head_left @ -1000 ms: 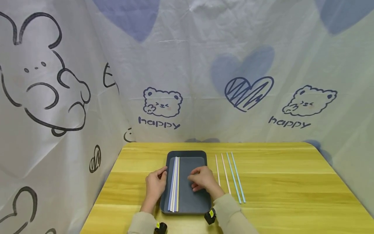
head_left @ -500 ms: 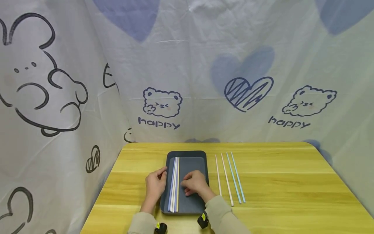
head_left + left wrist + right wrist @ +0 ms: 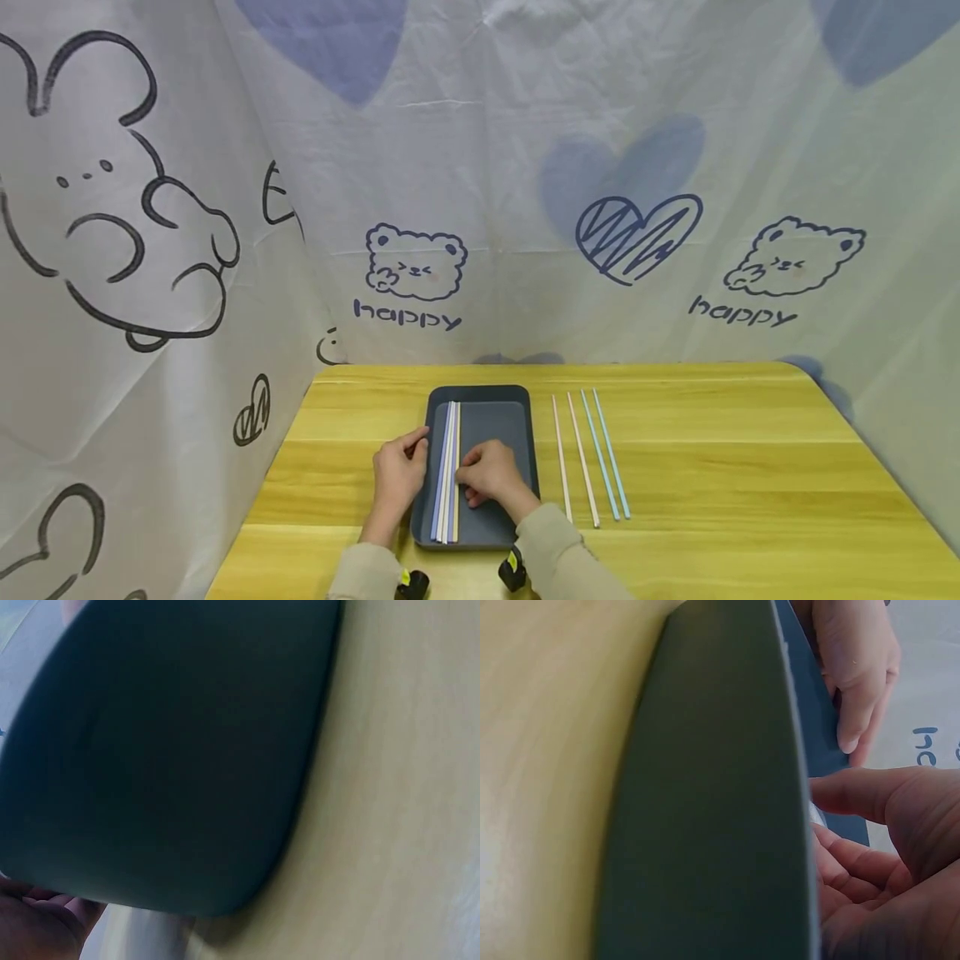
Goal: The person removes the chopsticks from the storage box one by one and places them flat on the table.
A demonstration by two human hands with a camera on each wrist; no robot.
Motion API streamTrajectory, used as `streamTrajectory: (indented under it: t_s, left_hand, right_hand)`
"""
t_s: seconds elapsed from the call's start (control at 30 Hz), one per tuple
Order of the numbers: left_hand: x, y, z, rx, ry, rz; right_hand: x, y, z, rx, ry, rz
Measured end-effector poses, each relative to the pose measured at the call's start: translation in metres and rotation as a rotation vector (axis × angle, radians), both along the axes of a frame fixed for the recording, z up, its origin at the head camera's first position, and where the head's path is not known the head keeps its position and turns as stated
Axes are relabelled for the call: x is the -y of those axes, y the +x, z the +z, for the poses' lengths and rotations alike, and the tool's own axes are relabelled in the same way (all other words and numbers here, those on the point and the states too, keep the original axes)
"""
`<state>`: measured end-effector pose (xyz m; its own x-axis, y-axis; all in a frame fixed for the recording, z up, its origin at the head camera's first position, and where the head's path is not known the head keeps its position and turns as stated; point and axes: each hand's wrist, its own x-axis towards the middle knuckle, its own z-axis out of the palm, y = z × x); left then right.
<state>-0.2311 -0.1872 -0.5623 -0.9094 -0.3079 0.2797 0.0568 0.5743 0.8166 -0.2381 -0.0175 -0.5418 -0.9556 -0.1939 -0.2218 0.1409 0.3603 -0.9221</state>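
A dark grey tray (image 3: pixel 480 395) stands on the table, with a bundle of white, purple and yellow chopsticks (image 3: pixel 448 475) lying lengthwise along its left side. My left hand (image 3: pixel 399 477) holds the tray's left rim between thumb and fingers; the right wrist view shows this hand (image 3: pixel 859 667) across the tray. Over the tray, my right hand (image 3: pixel 491 473) has its fingertips at the yellow chopstick (image 3: pixel 458 433) on the bundle's right edge. In the right wrist view, thumb and fingers of the right hand (image 3: pixel 907 862) stand apart, partly hidden by the tray wall (image 3: pixel 705 765).
Right of the tray, two pink chopsticks (image 3: pixel 582 458) and two light blue chopsticks (image 3: pixel 606 454) lie side by side on the wooden table (image 3: pixel 750 483). A printed cloth (image 3: pixel 525 275) hangs behind the table and along its left and right sides.
My right hand has moved left and slightly toward me, from the tray's right side to the chopstick bundle. The left hand, tray and chopsticks stay in place.
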Motion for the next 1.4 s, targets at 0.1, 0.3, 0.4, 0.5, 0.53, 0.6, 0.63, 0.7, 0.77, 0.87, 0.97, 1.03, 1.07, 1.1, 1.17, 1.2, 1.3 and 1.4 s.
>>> streamTrajectory:
  t_s: [0.1,0.3,0.4,0.5,0.53,0.6,0.63,0.7,0.77,0.87,0.97,1.03,1.07,1.1,1.17,1.2,1.3,1.4]
  left_hand:
    - [0.0,0.0,0.0,-0.003,-0.004,0.005]
    - [0.001,0.0,0.001,-0.004,-0.012,0.01]
    - [0.001,0.0,0.002,0.013,-0.004,0.008]
    - [0.001,-0.001,0.003,0.026,0.002,0.003]
    - [0.001,-0.001,0.003,0.03,0.003,0.001]
    - [0.001,0.0,0.003,0.036,0.006,-0.001]
    - [0.001,0.0,0.003,0.038,0.005,0.0]
    - [0.0,0.0,0.003,0.041,0.006,0.005]
    - [0.0,0.0,0.004,0.032,-0.001,0.009]
    - [0.0,-0.001,0.004,0.023,-0.01,0.013]
    - [0.0,-0.001,0.005,0.016,-0.017,0.012]
    - [-0.001,-0.001,0.005,0.009,-0.022,0.012]
    - [-0.001,0.0,0.005,0.006,-0.024,0.012]
    - [-0.001,0.0,0.005,0.008,-0.021,0.012]
    - [-0.002,0.0,0.005,0.007,-0.02,0.017]
    - [-0.002,0.001,0.005,0.006,-0.021,0.02]
    - [-0.002,0.002,0.003,-0.002,-0.022,0.023]
    - [-0.003,0.002,0.002,-0.011,-0.025,0.026]
  right_hand:
    - [0.001,0.0,0.001,-0.003,-0.002,0.003]
    - [0.004,0.0,0.002,0.0,0.015,-0.001]
    - [0.005,0.0,0.001,-0.014,0.031,-0.008]
    - [0.005,0.001,0.001,-0.041,0.04,-0.017]
    - [0.004,0.001,0.001,-0.048,0.045,-0.018]
    - [0.003,0.001,0.002,-0.058,0.051,-0.02]
    - [0.003,0.001,0.002,-0.062,0.057,-0.022]
    - [0.001,0.002,0.004,-0.068,0.076,-0.03]
    - [0.0,0.002,0.006,-0.075,0.102,-0.044]
    - [-0.001,0.0,0.001,-0.131,0.174,-0.06]
    - [-0.001,-0.004,-0.01,-0.192,0.238,-0.073]
    - [0.0,-0.001,-0.005,-0.204,0.281,-0.089]
    - [0.0,-0.001,-0.006,-0.21,0.298,-0.089]
    - [0.001,-0.001,-0.006,-0.208,0.309,-0.092]
    - [0.002,0.0,-0.004,-0.196,0.322,-0.1]
    - [0.002,0.001,-0.002,-0.186,0.338,-0.101]
    - [0.002,-0.006,-0.018,-0.195,0.338,-0.105]
    - [0.002,-0.014,-0.036,-0.221,0.381,-0.09]
